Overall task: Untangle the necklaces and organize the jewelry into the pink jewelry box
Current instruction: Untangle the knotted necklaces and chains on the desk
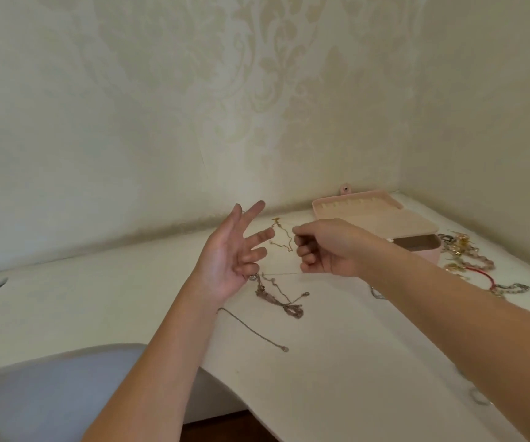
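The left grip [225,260], palm up with its upper fingers splayed, hooks the tangled necklaces [276,298] on its curled little finger. The right grip [324,250], fisted, pinches one fine strand taut between them, apparently to tease it free. The pink jewelry box [375,215] lies open near the desk's far right corner.

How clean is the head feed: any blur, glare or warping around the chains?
Head view: soft, even light, no glare; the wide lens bows the table edge; the thin chain between the left hand and right hand barely resolves; the tangled chains look slightly soft.
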The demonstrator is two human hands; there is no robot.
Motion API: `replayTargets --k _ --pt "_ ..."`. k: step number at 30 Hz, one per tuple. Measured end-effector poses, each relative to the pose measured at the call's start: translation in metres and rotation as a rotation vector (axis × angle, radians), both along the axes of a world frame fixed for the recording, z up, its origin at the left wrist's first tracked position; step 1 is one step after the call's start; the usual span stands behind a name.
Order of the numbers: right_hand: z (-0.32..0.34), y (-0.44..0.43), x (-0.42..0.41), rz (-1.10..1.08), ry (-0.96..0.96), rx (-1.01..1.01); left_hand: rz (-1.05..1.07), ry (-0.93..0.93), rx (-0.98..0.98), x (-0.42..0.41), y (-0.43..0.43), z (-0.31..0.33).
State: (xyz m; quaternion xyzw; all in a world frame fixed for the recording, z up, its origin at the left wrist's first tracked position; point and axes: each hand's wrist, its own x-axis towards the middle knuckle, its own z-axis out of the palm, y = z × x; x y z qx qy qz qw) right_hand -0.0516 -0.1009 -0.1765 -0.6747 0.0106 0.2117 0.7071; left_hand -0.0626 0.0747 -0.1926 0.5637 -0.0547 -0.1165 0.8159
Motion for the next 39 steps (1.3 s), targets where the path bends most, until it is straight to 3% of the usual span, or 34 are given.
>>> replayTargets --k 7,11,16,21,33,37,39 --pt "-0.011 0.081 0.044 0.056 -0.086 -0.152 0.129 0.090 -0.087 0.015 0.072 -0.019" --pt "-0.019 0.112 0.057 0.047 -0.168 -0.255 0.154 0.144 -0.024 0.022 0.095 -0.021" --pt "-0.021 0.103 0.049 0.119 -0.591 -0.740 0.149 0.210 0.013 0.031 0.106 -0.026" --pt "-0.024 0.084 0.015 0.332 -0.545 -0.881 0.143 0.212 0.022 0.033 0.107 -0.028" --pt "-0.027 0.085 0.010 0.448 -0.636 -0.834 0.053 0.208 -0.072 0.024 0.111 -0.024" --pt "-0.022 0.074 0.017 0.447 -0.361 -0.433 -0.069 0.178 -0.145 0.025 0.111 -0.018" --pt "-0.021 0.067 0.020 0.452 -0.263 -0.251 -0.225 0.122 -0.307 0.031 0.115 -0.018"
